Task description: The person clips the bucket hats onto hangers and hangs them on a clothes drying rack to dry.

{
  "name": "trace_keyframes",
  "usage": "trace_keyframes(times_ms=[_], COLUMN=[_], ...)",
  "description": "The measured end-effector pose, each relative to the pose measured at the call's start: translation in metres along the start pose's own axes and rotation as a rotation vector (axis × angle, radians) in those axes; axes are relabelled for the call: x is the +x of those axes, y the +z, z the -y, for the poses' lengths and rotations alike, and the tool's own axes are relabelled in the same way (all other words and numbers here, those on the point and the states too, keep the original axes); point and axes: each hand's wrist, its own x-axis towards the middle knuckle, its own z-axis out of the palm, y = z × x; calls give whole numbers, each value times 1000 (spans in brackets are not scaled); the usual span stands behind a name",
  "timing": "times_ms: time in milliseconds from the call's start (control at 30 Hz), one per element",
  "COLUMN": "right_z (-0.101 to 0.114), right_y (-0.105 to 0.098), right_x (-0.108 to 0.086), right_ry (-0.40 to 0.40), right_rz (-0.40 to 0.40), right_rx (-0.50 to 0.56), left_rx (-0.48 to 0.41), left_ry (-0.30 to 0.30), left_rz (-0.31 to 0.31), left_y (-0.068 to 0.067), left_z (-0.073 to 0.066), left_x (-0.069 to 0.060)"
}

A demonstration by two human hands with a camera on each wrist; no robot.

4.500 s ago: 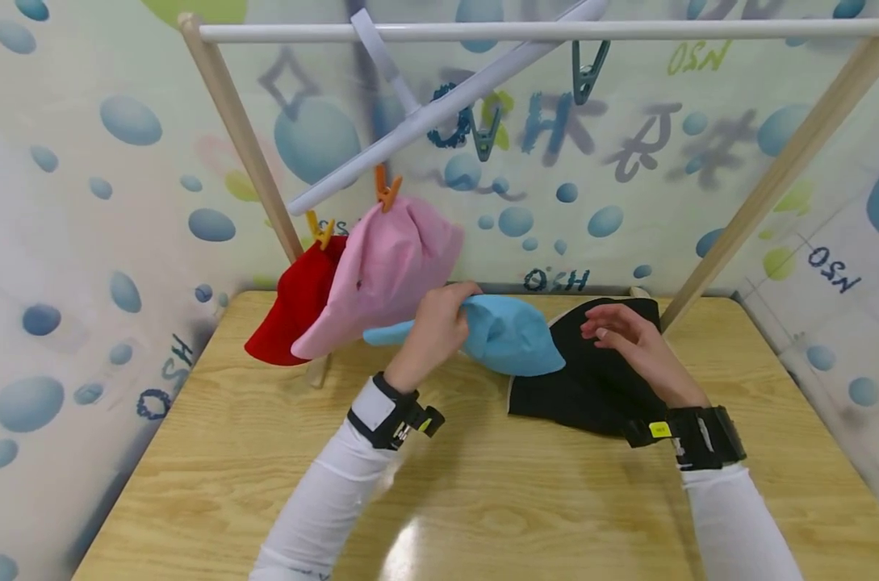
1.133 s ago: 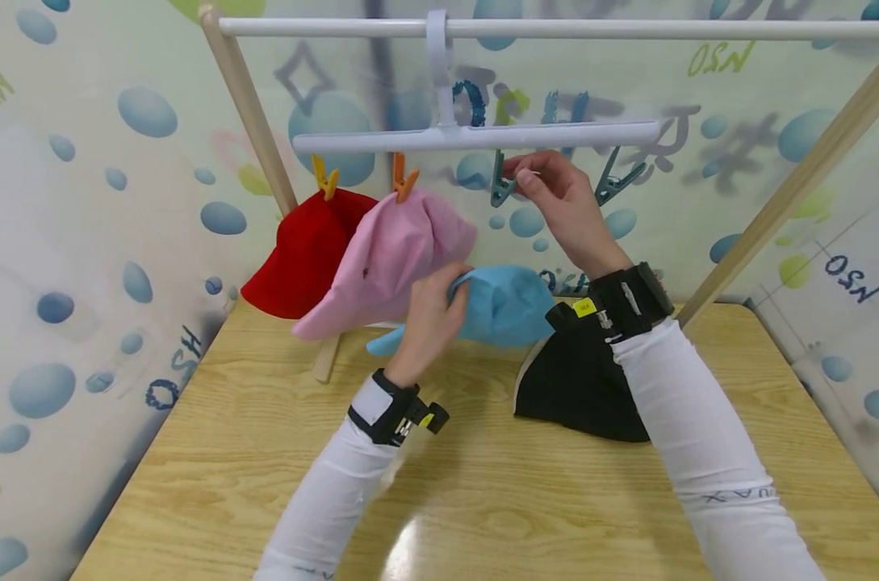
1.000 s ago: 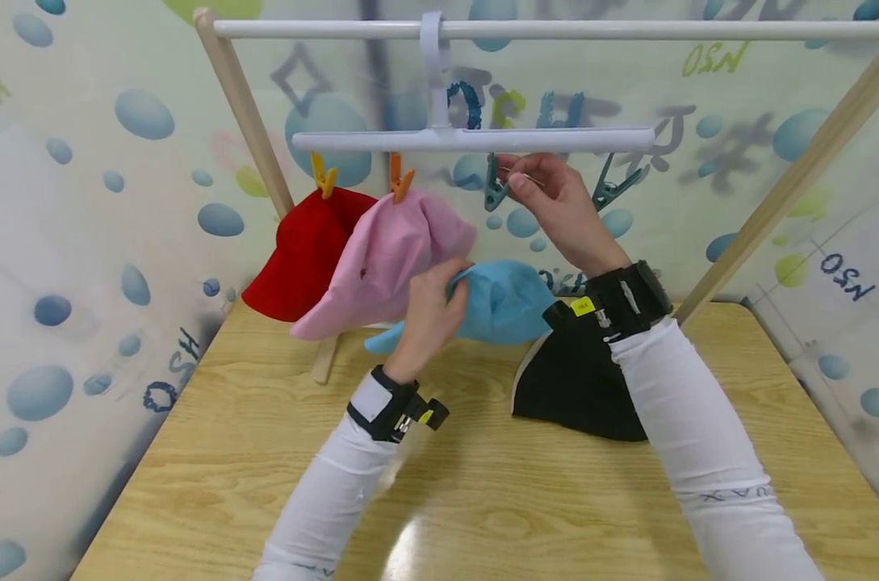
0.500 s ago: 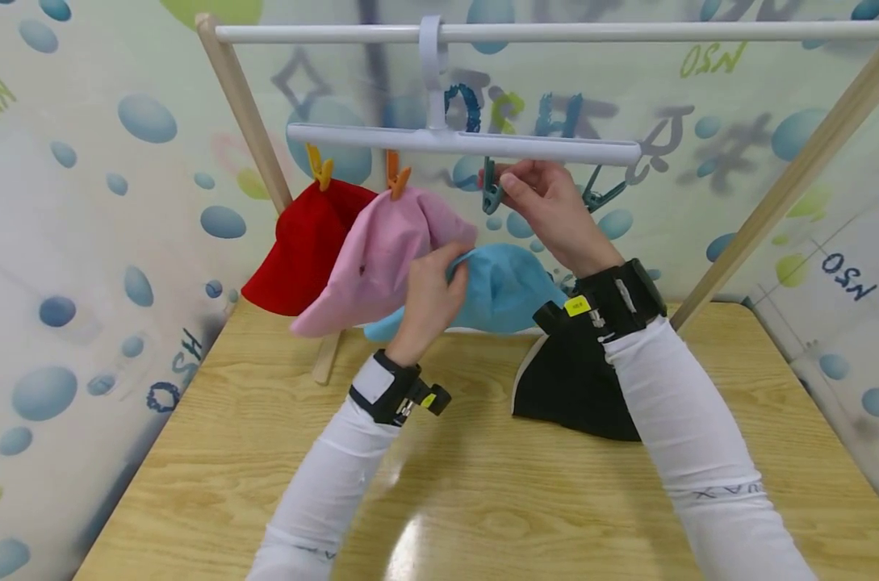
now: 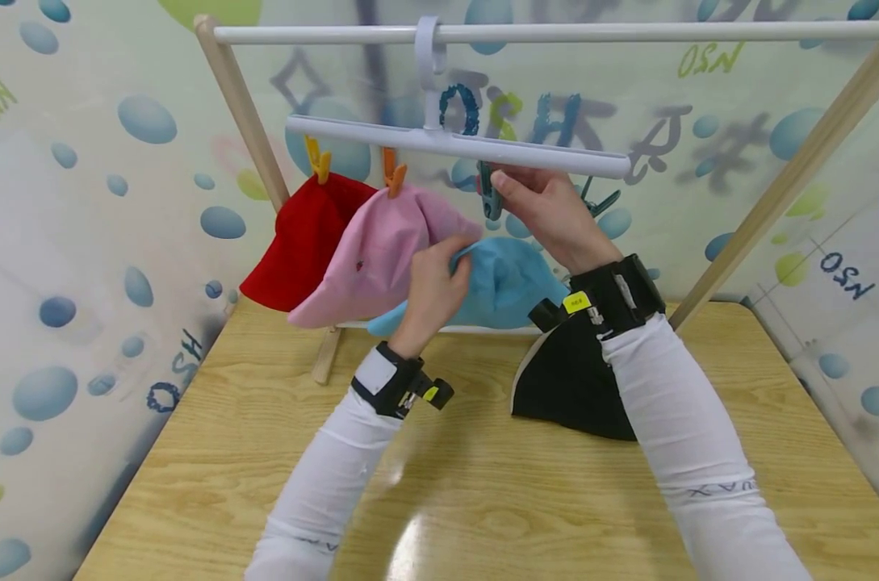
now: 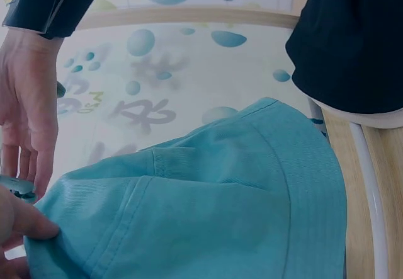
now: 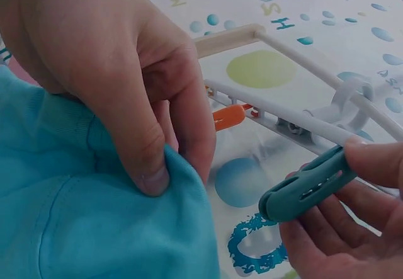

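Note:
A light blue bucket hat (image 5: 508, 282) hangs from my left hand (image 5: 436, 282), whose thumb and fingers pinch its top edge. Just above it, my right hand (image 5: 551, 214) pinches a teal clothespin (image 5: 489, 192) under the white hanger (image 5: 457, 145). In the right wrist view the clothespin (image 7: 308, 183) sits between thumb and fingers, apart from the hat (image 7: 126, 222). To the left, a pink hat (image 5: 381, 250) hangs from an orange clothespin (image 5: 392, 173) and a red hat (image 5: 304, 250) from a yellow one (image 5: 319, 159).
The hanger hooks over a white rail (image 5: 628, 32) between wooden posts (image 5: 788, 186). A second teal clothespin (image 5: 599, 200) hangs at the hanger's right end. A black hat (image 5: 573, 383) lies on the wooden table (image 5: 483, 500), partly behind my right forearm.
My right hand has risen from near the black hat to the teal clothespin. My left hand has lifted the blue hat. The hanger has swung round, and its right end now dips.

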Motion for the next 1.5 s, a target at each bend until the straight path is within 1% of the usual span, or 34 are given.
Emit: trace_keyframes(times_ms=[133,233,433,567,700,800,1033,1233,1367,1500], right_z=[0,0,0,-1,-2,-2,-3,-4,-5,-6], right_y=[1,2,4,5,5,5,7,7,7,6], right_x=[2,3,4,4,5,6,6,6,5,4], right_ry=[0,-9,-11,-14,-28,-37,-22,-14,-24,-38], right_rz=[26,27,-16,-44,-48,-46,-85,-96,-107,-113], right_rx=[2,2,5,-8,-19,-22,-27,-25,-43,-101], left_rx=[-4,-9,-38,-24,-14,-9,0,19,16,13], left_ry=[9,21,-5,-14,-10,-9,10,9,14,4], left_rz=[-4,-9,-6,-30,-54,-60,-89,-113,-129,-133], left_y=[1,2,0,-1,-1,-2,-4,-7,-9,-10], left_z=[-1,-2,-4,-7,-10,-11,-13,-13,-13,-12], left_x=[2,5,12,16,17,18,21,24,27,27])
